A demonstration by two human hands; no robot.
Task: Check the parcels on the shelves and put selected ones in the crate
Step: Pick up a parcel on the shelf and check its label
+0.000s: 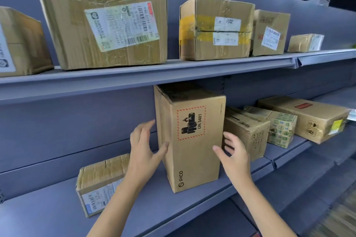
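Observation:
A tall brown PICO box [192, 152] with a battery warning mark stands upright on the lower shelf [144, 204]. My left hand [143, 150] is spread open at its left edge, thumb touching the front corner. My right hand [234, 154] is open at its right edge, thumb on the front face, fingers beside the box. Neither hand closes around it. A small labelled parcel [96, 184] lies to the left, partly hidden behind my left forearm. No crate is in view.
Right of the PICO box lie a brown parcel [248, 131], a green-printed parcel [281, 127] and a long flat box [308, 117]. The upper shelf [173, 71] carries a big labelled box [107, 23], a yellow-taped box [215, 29] and smaller ones.

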